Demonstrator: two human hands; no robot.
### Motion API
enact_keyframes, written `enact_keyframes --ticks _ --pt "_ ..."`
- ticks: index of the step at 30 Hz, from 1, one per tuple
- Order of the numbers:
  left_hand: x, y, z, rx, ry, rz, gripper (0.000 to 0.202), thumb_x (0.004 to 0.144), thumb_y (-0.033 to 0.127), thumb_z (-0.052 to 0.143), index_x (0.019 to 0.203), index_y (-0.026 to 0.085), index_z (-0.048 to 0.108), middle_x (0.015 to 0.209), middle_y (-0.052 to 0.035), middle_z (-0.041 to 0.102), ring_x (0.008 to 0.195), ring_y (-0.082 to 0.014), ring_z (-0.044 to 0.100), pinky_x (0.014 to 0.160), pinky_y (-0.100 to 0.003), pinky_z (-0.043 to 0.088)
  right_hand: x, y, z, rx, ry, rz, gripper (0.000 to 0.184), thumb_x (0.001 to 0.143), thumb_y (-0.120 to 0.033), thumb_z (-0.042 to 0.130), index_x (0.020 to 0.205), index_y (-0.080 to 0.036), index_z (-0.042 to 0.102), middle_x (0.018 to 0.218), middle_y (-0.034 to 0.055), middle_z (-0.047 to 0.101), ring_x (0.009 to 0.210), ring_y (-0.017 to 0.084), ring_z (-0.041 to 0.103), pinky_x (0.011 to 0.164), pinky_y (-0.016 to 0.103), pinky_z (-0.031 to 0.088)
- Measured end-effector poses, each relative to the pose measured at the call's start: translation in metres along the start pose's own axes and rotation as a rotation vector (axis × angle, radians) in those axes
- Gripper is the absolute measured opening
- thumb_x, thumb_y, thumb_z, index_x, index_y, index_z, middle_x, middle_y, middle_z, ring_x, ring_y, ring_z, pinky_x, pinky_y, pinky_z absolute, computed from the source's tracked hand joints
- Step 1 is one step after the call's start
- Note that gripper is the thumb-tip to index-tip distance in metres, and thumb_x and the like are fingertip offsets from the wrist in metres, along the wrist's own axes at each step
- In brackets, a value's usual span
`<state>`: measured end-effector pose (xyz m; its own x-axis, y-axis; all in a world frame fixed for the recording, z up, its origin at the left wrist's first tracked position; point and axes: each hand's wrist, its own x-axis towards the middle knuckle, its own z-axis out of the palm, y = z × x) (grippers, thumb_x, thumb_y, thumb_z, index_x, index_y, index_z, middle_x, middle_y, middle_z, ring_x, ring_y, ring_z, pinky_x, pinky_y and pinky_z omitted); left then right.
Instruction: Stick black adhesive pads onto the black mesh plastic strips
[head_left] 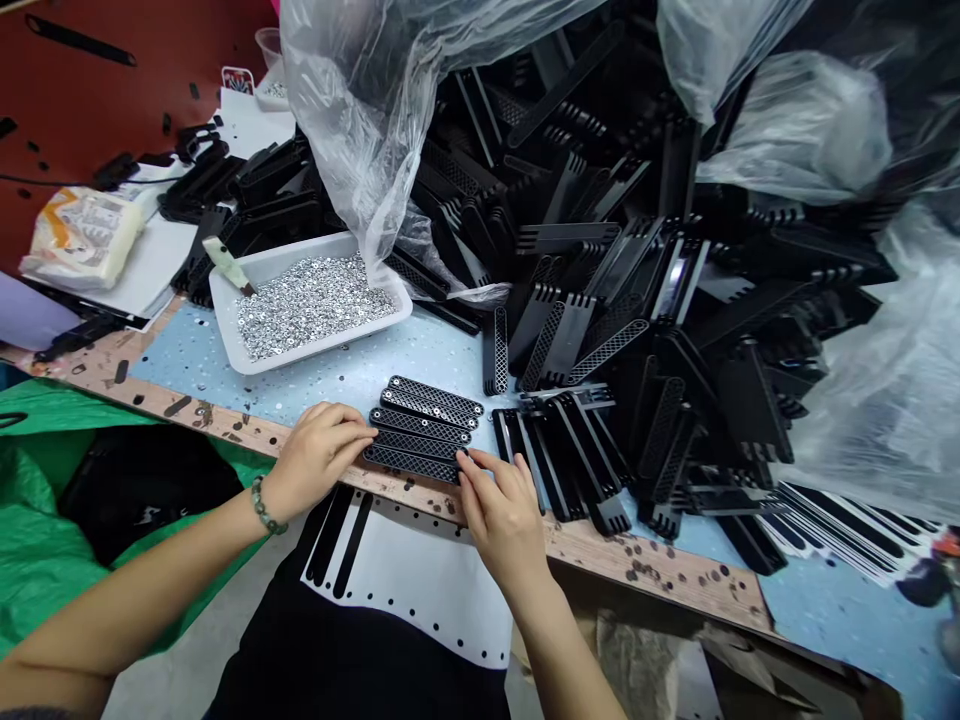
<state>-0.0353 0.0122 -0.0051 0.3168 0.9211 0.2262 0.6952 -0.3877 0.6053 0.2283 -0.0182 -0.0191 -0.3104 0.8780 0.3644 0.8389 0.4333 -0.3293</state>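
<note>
Black mesh-patterned plastic strips (424, 425) lie side by side on the counter (247, 375), squared into a tight row between our two hands. Our left hand (315, 460) comes in from the lower left, with a beaded bracelet (266, 505) at the wrist, and our right hand (502, 520) rises from the bottom, angled up and inward. Both reach over the counter's near edge and sit low above the surface. The left grip is pressed together, its fingers lined up and touching the left ends of the strips. The right grip is slightly spread, with its fingertips (469, 465) resting on the right end of the row.

Between the hands there is room only for the row itself. Just beyond the right grip, loose black comb-toothed pieces (562, 460) crowd in, and a single mesh strip (495, 350) lies apart above them, so space on that side is tight. Farther up and to the right, a big heap of black pieces (637, 240) rises beside clear plastic sheeting (352, 130). Ahead of the left grip sits a white tray (379, 320) of small silver washers (311, 305), well apart from the fingers. Below the left forearm, a green bag (45, 500) lies past the counter's edge.
</note>
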Motion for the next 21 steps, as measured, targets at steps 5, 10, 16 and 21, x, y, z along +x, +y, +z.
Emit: enact_keyframes --ticks 5,10,16,21 --pt "0.007 0.007 0.002 -0.23 -0.003 -0.208 0.007 0.089 0.019 0.059 0.087 0.019 0.066 0.092 -0.0038 0.061 0.088 -0.0182 0.06 0.078 -0.034 0.05 0.001 -0.001 0.0 0.01 0.007 0.001 0.024 0.094 -0.017 0.048 0.114 -0.017 0.062 0.103 0.009 0.067 0.092 0.02 0.063 0.104 0.053 0.038" --pt "0.009 0.005 0.001 -0.317 -0.039 -0.279 0.003 0.087 0.019 0.061 0.084 0.019 0.063 0.091 -0.0023 0.061 0.084 -0.0167 0.061 0.074 -0.031 0.052 0.001 0.0 0.001 0.012 0.019 -0.011 0.024 0.093 -0.017 0.049 0.113 -0.017 0.062 0.102 0.0092 0.067 0.092 0.021 0.064 0.105 0.053 0.037" --pt "-0.002 -0.003 0.0 -0.218 -0.007 -0.124 0.017 0.09 0.022 0.059 0.106 0.02 0.062 0.102 -0.0062 0.063 0.094 -0.0184 0.062 0.082 -0.036 0.054 0.001 0.001 0.001 0.021 0.011 -0.014 0.024 0.094 -0.017 0.049 0.115 -0.018 0.061 0.103 0.0091 0.067 0.092 0.021 0.064 0.105 0.054 0.037" --pt "-0.011 -0.004 -0.002 0.025 0.015 0.157 0.026 0.092 0.014 0.053 0.118 0.016 0.06 0.112 -0.0118 0.064 0.104 -0.0215 0.061 0.087 -0.039 0.055 0.002 0.001 0.0 0.008 0.015 -0.027 0.024 0.094 -0.018 0.048 0.115 -0.018 0.06 0.103 0.0089 0.068 0.092 0.021 0.064 0.106 0.055 0.036"
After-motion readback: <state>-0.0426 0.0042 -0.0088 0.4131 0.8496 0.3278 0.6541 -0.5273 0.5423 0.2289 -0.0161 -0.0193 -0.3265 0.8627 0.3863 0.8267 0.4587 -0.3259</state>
